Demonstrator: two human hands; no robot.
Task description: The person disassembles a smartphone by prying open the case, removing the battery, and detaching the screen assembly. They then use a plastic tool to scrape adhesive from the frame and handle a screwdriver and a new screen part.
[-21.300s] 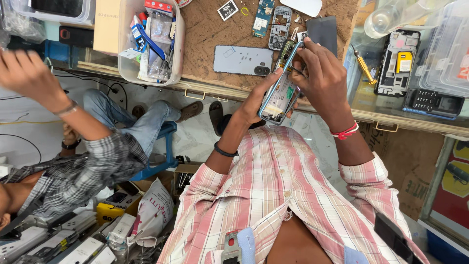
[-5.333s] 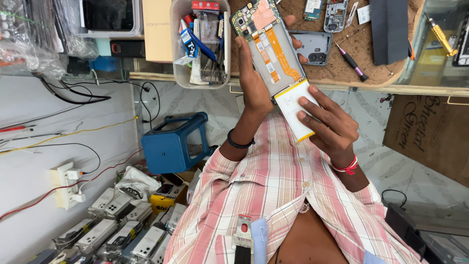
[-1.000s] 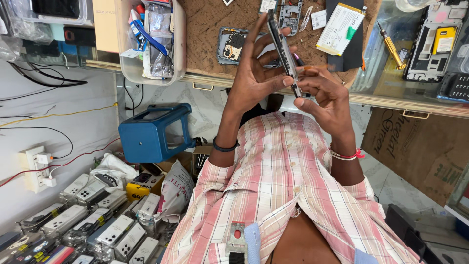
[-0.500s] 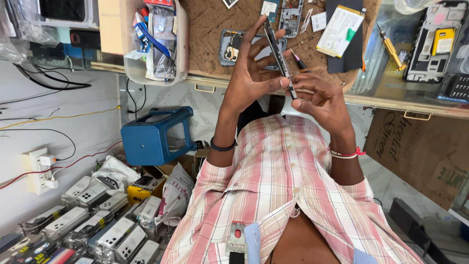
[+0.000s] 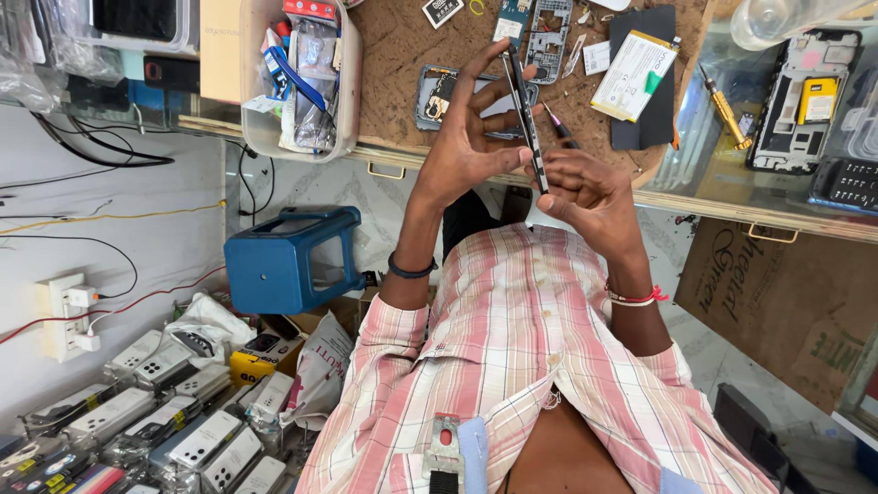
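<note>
I hold one opened phone edge-on, up over the near edge of the desk. My left hand lies open against its flat side, fingers spread and reaching upward, thumb near the lower part. My right hand pinches the phone's bottom end between its fingertips. It looks thin, stiff and light, but I judge it fragile with the back off; best held by the long edges and kept from flexing, and the bare frame may be slippery.

On the desk I count one white-and-yellow battery lying on a dark pad, one phone back shell behind my left hand, one bare frame further up, one yellow-handled screwdriver, and one clear tub of tools to the left. One blue stool stands below the desk. Boxed phone cases fill the lower left corner; too many overlap to count.
</note>
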